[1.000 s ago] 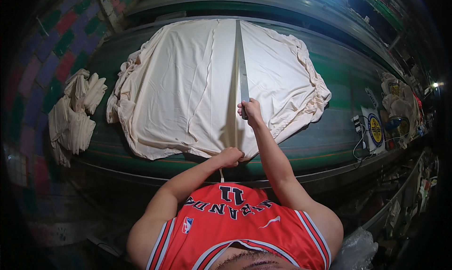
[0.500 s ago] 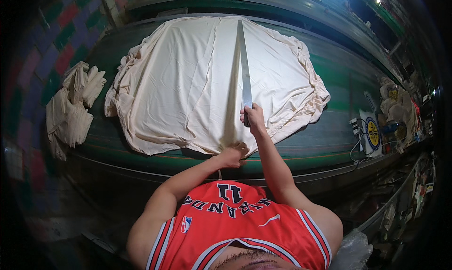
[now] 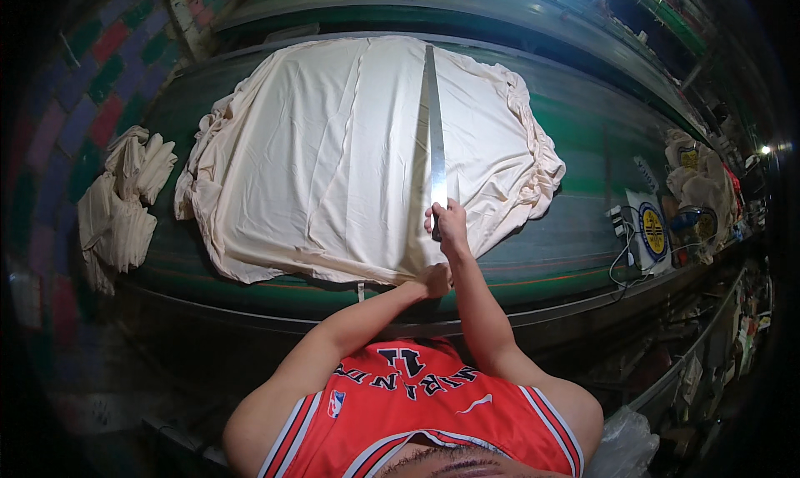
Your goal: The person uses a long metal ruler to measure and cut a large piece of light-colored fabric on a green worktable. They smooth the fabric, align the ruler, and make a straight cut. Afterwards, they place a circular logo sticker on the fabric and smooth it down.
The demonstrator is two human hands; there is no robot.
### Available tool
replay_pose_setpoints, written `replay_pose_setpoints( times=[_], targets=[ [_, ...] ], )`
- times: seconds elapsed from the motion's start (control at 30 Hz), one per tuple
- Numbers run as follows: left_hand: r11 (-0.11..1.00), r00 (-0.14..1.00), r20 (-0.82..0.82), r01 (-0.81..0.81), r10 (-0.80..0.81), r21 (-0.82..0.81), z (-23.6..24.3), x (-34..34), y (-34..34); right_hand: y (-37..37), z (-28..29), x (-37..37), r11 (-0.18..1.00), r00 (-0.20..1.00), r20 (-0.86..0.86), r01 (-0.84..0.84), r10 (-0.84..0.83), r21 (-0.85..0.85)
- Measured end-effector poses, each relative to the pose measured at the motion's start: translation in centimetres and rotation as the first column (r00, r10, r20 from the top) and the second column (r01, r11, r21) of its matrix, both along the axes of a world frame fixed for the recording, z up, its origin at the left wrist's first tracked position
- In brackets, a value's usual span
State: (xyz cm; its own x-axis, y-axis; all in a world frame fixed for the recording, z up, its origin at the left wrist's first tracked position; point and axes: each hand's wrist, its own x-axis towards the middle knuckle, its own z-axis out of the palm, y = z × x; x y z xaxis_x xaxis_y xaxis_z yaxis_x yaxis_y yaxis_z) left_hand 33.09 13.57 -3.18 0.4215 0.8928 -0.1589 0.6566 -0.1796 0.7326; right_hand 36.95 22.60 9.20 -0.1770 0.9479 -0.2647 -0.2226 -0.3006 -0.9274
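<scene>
1. Since the earlier frame, the left hand point(image 3: 436, 280) has slid rightward along the near edge of the pale cloth point(image 3: 358, 165), to just below the right hand point(image 3: 447, 222), which has carried the blade point(image 3: 435, 140) slightly right too. I judge the step as working the cloth along the blade; the next move calls for a taut near edge and a straight blade.
2. I get open room on the green counter point(image 3: 575, 261) to the right of both hands, as far as a white panel point(image 3: 653, 232). Its near lip runs close below the left hand.
3. Ahead of both hands spreads the cloth, mostly leftward, its sides bunched.
4. Well left of both hands hangs a bundle of fabric point(image 3: 125, 224).
5. Straight ahead of the right hand, the blade reaches nearly to the cloth's far edge.
6. I see the right hand wrapped around the blade's dark handle; the left is curled, but I cannot tell whether it pinches cloth.
</scene>
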Motion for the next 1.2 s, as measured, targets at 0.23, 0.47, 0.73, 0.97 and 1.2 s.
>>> replay_pose_setpoints(
  times=[0.23,0.47,0.73,0.97,1.2],
  targets=[
    [0.94,0.941,-0.084,0.318,-0.329,-0.123,1.1,2.5,-0.9,5.4,0.4,1.0,1.0,0.999,0.026,-0.021,0.021,-0.012],
    [0.903,0.903,0.074,0.427,-0.423,-0.043,1.5,1.8,-1.2,6.7,-1.2,1.8,0.999,0.998,0.026,-0.048,0.049,-0.017],
    [0.927,0.939,0.04,0.344,-0.342,-0.15,2.9,1.6,-2.5,5.2,-1.6,2.1,0.995,0.998,0.026,-0.056,0.054,0.088],
    [0.971,0.989,0.094,-0.089,0.113,-0.223,5.9,-3.1,-4.0,-2.2,-0.5,0.9,0.98,0.989,-0.04,-0.138,0.145,0.144],
    [0.892,0.888,0.178,-0.443,0.423,0.09,6.6,-17.1,-5.5,-4.7,-0.3,-3.8,0.95,0.943,-0.118,-0.305,0.311,0.067]
  ],
)
